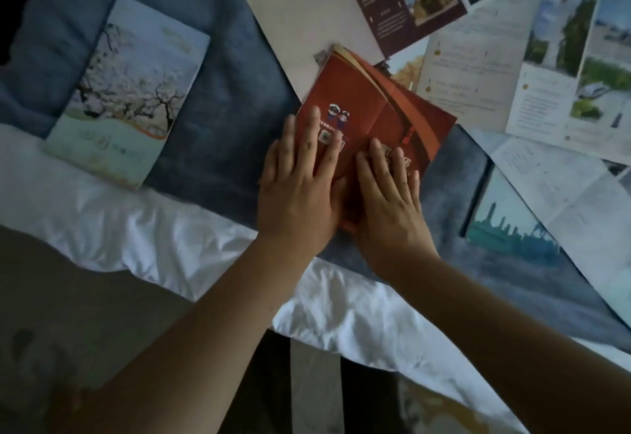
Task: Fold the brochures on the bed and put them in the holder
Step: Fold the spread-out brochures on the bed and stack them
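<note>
While the fingers (312,133) of the left hand (297,201) are held straight and slightly spread, they are pressed flat on the red brochure (403,109). The right hand (392,215) is laid just beside it in the same way, and nothing is gripped by either. The red brochure is seen on the bed, mostly on the blue blanket (222,109), part-folded, with a crease apparently being flattened. Well to the left, a tree brochure (129,92) lies closed and is judged already folded. Beyond and to the right, several open sheets (478,75) are spread overlapping, and a skyline brochure (505,228) lies nearer. No holder is shown. Most of the folding, and all of the loading, is judged left to do.
</note>
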`<state>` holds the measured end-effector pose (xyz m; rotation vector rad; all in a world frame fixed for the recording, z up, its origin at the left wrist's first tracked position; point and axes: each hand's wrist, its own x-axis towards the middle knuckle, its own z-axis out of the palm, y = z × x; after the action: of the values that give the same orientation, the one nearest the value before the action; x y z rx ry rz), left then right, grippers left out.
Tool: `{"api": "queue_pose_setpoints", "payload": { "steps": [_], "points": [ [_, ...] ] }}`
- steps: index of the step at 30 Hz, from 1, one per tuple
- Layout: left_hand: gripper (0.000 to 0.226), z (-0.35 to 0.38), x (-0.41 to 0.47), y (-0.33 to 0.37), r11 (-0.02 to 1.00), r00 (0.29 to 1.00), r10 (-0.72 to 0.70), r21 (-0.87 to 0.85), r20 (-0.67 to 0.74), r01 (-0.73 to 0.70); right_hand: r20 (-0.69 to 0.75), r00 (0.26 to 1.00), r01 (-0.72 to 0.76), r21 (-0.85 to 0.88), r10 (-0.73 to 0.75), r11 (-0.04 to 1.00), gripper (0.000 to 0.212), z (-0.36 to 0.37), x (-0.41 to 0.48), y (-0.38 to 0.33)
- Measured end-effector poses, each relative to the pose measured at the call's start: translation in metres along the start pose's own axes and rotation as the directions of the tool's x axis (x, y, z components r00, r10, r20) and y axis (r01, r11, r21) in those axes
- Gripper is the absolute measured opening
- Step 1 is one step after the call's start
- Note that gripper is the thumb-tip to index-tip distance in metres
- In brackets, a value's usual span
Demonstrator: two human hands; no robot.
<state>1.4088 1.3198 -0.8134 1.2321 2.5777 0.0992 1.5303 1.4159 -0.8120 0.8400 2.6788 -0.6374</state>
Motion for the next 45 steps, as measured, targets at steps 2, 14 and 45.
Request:
{"api": "queue_pose_setpoints", "payload": {
  "steps": [2, 14, 45],
  "points": [
    [0.063, 0.012, -0.004, -0.004, 0.999, 0.999, 0.009, -0.045, 0.043, -0.007, -0.060, 0.990, -0.123, 0.055, 0.126, 0.991, 0.073, 0.004, -0.005, -0.005],
    [0.083, -0.017, 0.008, 0.000, 0.866, 0.994, -0.077, -0.488, 0.084, 0.108, -0.035, 0.993, -0.091, 0.333, 0.109, 0.939, 0.066, -0.002, 0.019, -0.020],
    [0.048, -0.035, -0.016, -0.130, 0.879, 0.918, -0.277, -0.462, -0.284, 0.122, 0.040, 0.983, 0.176, 0.057, -0.178, 0.983, 0.075, 0.034, 0.065, -0.160]
  ]
}}
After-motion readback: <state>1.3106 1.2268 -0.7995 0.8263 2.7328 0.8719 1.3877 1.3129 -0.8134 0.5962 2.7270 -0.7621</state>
